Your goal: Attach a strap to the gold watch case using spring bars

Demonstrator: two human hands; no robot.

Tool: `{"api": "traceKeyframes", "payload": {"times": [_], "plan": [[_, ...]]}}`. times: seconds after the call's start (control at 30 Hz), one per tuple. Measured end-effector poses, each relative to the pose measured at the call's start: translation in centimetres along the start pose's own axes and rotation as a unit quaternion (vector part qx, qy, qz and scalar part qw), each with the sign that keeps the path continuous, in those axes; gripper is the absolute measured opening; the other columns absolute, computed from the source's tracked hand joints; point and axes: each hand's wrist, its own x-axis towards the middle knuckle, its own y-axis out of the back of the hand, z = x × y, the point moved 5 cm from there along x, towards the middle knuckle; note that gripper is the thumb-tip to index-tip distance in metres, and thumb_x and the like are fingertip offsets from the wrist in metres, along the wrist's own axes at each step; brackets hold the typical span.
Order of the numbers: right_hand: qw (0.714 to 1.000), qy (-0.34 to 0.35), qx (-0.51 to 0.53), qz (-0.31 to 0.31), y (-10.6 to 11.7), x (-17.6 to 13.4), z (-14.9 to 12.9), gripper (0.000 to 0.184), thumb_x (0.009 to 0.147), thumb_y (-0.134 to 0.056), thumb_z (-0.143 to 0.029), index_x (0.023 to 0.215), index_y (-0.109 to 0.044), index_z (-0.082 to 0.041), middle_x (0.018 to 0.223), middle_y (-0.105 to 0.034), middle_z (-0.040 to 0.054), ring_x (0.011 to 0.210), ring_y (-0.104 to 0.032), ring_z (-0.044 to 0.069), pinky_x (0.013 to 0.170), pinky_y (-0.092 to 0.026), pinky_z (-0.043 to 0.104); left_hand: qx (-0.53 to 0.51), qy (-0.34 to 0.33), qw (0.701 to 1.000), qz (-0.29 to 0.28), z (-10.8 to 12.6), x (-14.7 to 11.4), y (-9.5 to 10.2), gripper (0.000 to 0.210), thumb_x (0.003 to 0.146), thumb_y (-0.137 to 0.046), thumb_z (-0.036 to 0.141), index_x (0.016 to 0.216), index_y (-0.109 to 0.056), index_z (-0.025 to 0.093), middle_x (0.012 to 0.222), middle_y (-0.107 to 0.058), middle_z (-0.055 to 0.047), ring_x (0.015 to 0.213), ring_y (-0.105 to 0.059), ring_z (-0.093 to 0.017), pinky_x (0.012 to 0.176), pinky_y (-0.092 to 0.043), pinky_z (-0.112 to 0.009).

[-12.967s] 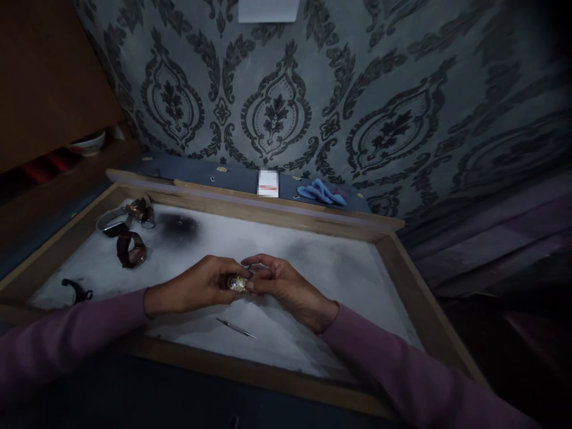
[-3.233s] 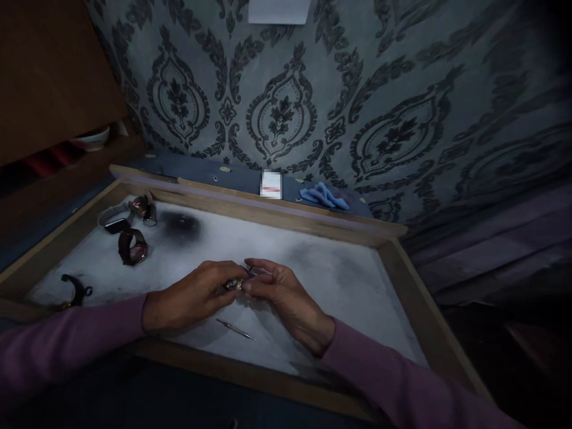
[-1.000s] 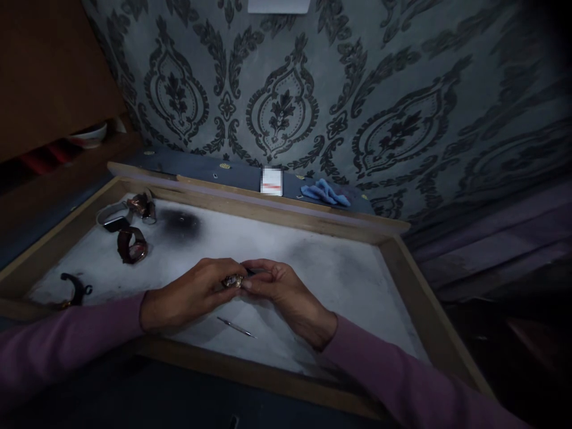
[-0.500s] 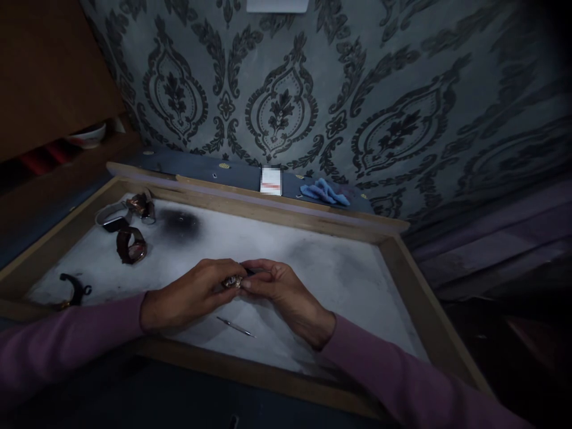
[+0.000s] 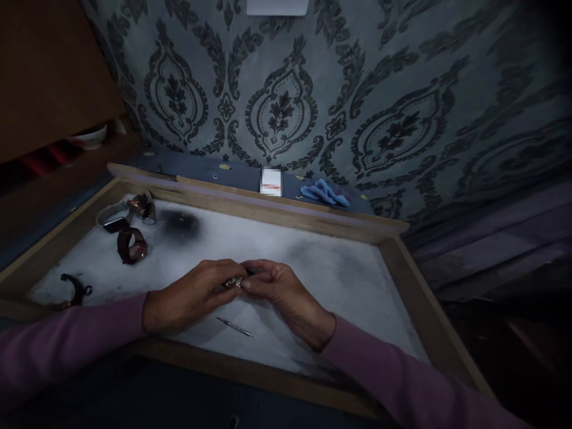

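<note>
Between the fingers of both hands, over the middle of the tray, is a small gold-coloured watch (image 5: 233, 282), partly covered by the fingers. My left hand (image 5: 196, 293) is closed on its left side. From the right, my right hand (image 5: 286, 293) pinches it with thumb and fingers, where a dark strap piece (image 5: 254, 271) shows. A thin metal spring bar tool (image 5: 236, 328) lies on the white surface just below the hands, touched by neither.
The wooden-rimmed tray (image 5: 268, 215) holds several watches at its left, among them a brown-strapped watch (image 5: 131, 245), a silver watch (image 5: 114, 218) and a black-strapped one (image 5: 74, 290). Behind the rim lie a blue cloth (image 5: 325, 192) and a white card (image 5: 271, 182) against the patterned wall.
Almost nothing differs. The gold-coloured watch looks slightly turned between the fingers, while both hands stay in the same place.
</note>
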Motion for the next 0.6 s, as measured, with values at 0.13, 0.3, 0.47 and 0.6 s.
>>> {"api": "traceKeyframes", "payload": {"times": [0.13,0.3,0.47,0.6], "plan": [[1.0,-0.002,0.003,-0.006,-0.16,-0.09,-0.08,0.041,0.059,-0.085,-0.022,0.096,-0.068,-0.015,0.069,-0.072,0.0011,0.064,-0.064,0.014,0.071,-0.049,0.031,0.009,-0.004,1.0,0.003,0.0,-0.04,-0.12,0.012,0.092,-0.049,0.017,0.094,-0.061,0.015,0.091,-0.065,-0.005,0.081,-0.06,-0.016,0.071,-0.045,-0.027],[1.0,-0.005,0.01,-0.002,-0.21,-0.08,-0.1,0.043,0.058,-0.085,-0.022,0.096,-0.068,-0.015,0.068,-0.071,0.0004,0.065,-0.065,0.014,0.072,-0.05,0.031,0.013,0.0,1.0,0.011,-0.07,-0.16,-0.28,0.012,0.089,-0.049,0.013,0.095,-0.06,0.016,0.09,-0.063,-0.004,0.079,-0.058,-0.015,0.071,-0.044,-0.026],[1.0,-0.005,0.013,-0.003,-0.13,0.02,0.03,0.045,0.059,-0.085,-0.022,0.099,-0.067,-0.015,0.069,-0.071,0.0002,0.066,-0.066,0.015,0.073,-0.05,0.033,0.018,-0.002,1.0,0.014,-0.01,-0.19,-0.4,0.014,0.088,-0.047,0.011,0.094,-0.058,0.018,0.085,-0.059,-0.002,0.075,-0.055,-0.014,0.068,-0.042,-0.025],[1.0,-0.005,0.019,0.004,-0.06,0.0,0.02,0.049,0.058,-0.086,-0.022,0.102,-0.065,-0.015,0.069,-0.071,0.0001,0.066,-0.066,0.015,0.074,-0.05,0.032,0.019,0.003,1.0,0.018,0.1,-0.12,-0.32,0.014,0.088,-0.046,0.011,0.094,-0.057,0.018,0.086,-0.06,-0.002,0.076,-0.055,-0.014,0.068,-0.042,-0.026]]}}
